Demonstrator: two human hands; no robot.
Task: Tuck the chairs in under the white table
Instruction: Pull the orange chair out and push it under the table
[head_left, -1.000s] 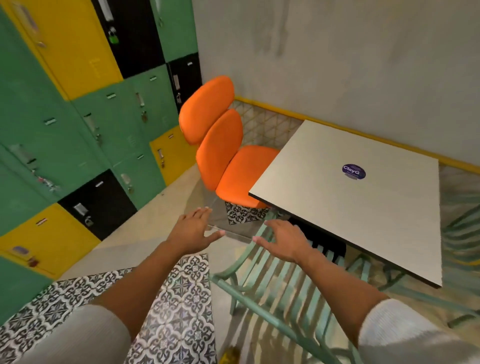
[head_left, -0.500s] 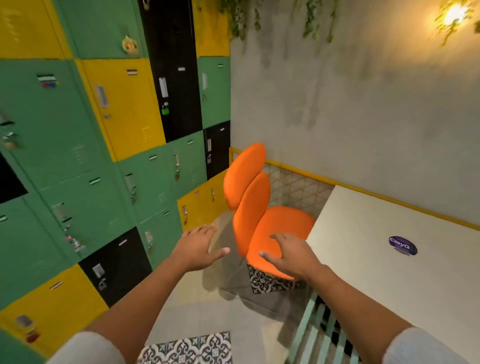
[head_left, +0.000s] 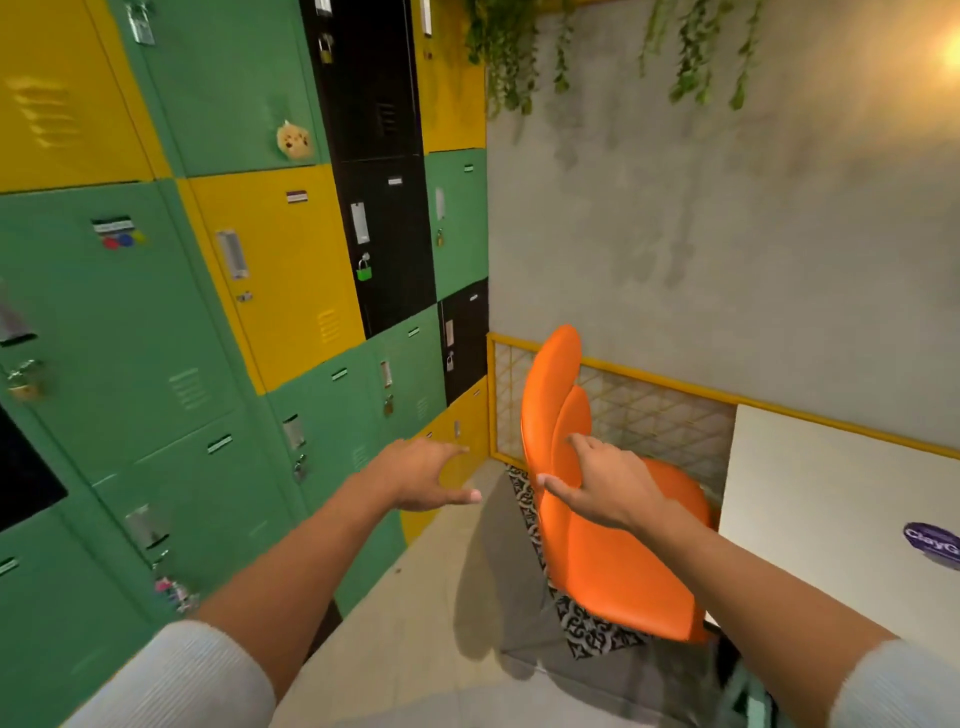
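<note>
An orange chair (head_left: 608, 561) with a two-lobed back stands at the left side of the white table (head_left: 831, 499), its seat partly under the tabletop. My right hand (head_left: 605, 483) hovers spread in front of the chair's back; whether it touches the back I cannot tell. My left hand (head_left: 423, 475) is open in the air to the chair's left, holding nothing. A sliver of a mint-green slatted chair (head_left: 753, 696) shows at the bottom right edge.
A wall of green, yellow and black lockers (head_left: 208, 364) runs along the left. A grey wall with a yellow-framed mesh panel (head_left: 649, 415) stands behind the chair and table. Beige floor with patterned tiles (head_left: 582, 618) lies under the chair. Plants hang from above.
My view has risen and moved closer to the orange chair. Both hands have travelled forward from above the mint chair to the orange chair's back.
</note>
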